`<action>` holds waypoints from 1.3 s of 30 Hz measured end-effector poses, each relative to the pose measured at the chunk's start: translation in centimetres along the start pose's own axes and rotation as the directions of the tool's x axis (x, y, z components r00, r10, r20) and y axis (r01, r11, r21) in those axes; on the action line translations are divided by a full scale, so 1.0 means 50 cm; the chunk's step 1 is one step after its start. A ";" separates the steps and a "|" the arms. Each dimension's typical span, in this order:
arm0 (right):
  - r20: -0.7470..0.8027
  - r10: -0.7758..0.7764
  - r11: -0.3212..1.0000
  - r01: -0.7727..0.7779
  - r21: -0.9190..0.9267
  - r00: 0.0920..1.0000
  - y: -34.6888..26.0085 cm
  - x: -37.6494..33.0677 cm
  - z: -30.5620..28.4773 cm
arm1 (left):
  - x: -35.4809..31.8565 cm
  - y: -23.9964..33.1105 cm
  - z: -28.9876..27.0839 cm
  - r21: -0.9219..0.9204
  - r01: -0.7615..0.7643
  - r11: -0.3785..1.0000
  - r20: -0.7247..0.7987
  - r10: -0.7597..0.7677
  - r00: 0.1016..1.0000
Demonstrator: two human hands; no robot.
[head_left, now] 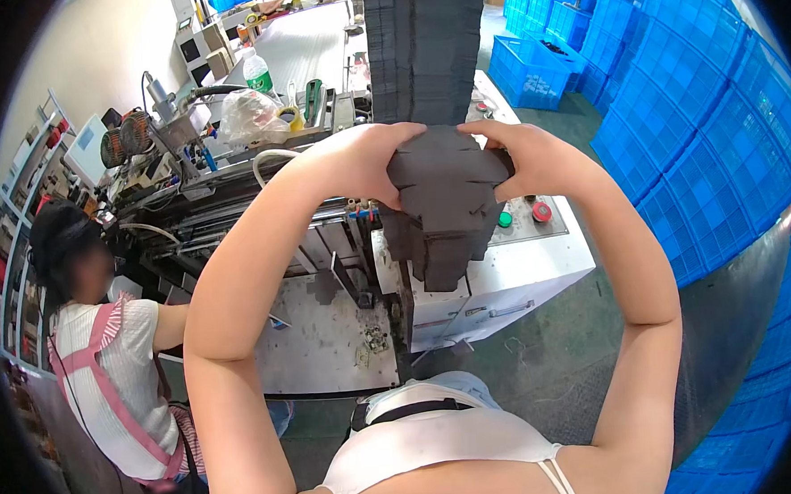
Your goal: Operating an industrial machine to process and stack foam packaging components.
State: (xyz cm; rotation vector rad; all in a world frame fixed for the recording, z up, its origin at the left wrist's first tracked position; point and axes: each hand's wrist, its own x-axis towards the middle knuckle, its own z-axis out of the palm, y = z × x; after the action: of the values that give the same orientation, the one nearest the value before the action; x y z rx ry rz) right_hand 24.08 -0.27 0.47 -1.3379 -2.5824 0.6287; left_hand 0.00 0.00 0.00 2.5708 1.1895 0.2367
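Note:
Between my two hands is a stack of dark grey, flat-looking pieces [453, 177] with notched, uneven edges. My left hand [382, 163] presses on its left side, the thumb lower down and the fingers over the top edge. On the opposite side my right hand [529, 158] grips it the same way, fingers curled at the upper corner. Right behind rises a tall column of similar dark grey pieces [426, 53]. More grey layers show below the held stack, above a white machine cabinet [505, 290]; whether they are joined to it I cannot tell.
A red button [541, 212] and a green button [505, 219] sit on the cabinet top, near my right hand. Machine rails [234, 237] and a white worktable [329, 353] lie left. A co-worker [120, 369] is at far left. Blue crates [674, 98] are piled along the right.

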 end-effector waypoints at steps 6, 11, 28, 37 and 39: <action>-0.046 -0.265 0.962 0.261 -0.082 0.963 0.041 0.023 0.030 | 0.006 0.024 0.006 -0.011 0.056 0.998 0.093 -0.054 0.994; -0.011 -0.242 0.962 0.238 -0.137 0.970 0.011 0.021 0.011 | 0.008 0.014 0.012 0.024 -0.024 0.999 -0.083 0.026 0.996; -0.112 -0.092 0.922 0.127 0.366 0.989 0.068 -0.063 0.002 | -0.184 -0.218 -0.251 -0.371 0.283 0.884 -0.762 -0.464 0.451; -0.373 0.413 0.349 0.234 0.908 0.831 0.090 0.009 0.157 | -0.053 -0.035 0.124 -0.961 -0.097 0.260 -0.228 -0.543 0.808; -0.434 0.314 0.536 0.220 0.815 0.844 0.068 0.024 0.194 | -0.016 -0.036 0.181 -0.917 -0.157 0.368 -0.318 -0.432 0.844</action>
State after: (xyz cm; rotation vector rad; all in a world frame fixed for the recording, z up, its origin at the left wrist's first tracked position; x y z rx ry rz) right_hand 22.66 -0.36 -9.79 -0.9971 -1.3962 1.1252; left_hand 0.65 -1.32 -9.12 1.3468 0.9540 1.2483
